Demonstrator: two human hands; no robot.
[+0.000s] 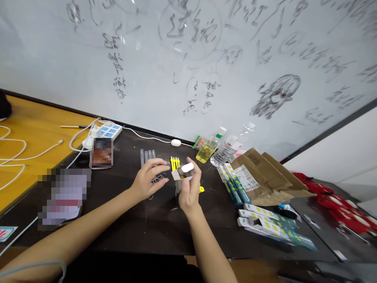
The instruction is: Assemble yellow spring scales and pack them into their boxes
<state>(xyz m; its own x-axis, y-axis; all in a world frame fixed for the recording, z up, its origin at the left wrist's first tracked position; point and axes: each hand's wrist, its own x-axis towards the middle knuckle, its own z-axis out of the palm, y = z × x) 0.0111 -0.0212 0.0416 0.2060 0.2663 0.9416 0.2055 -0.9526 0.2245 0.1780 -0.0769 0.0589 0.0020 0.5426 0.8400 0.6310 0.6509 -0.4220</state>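
Note:
In my right hand (190,192) is a small carton (177,175), held upright with its top flaps open and its mouth facing me. My left hand (150,179) is just left of the carton, fingers and thumb apart with nothing between them. Thin white strings or wires (159,178) lie on the table by the left fingers. Behind that hand stand or lie several clear tubes (146,154). Several yellow sticks (174,162) are just beyond the carton. A small yellow piece (202,189) shows at the right hand's edge. The carton's contents are too dark to make out.
Right of my hands lie long cartons (266,224) and a torn cardboard box (259,173). Bottles of yellow liquid (206,150) and water (225,153) stand by the whiteboard (141,70). A power strip (110,131) with cables sits at the left on the dark table (123,232).

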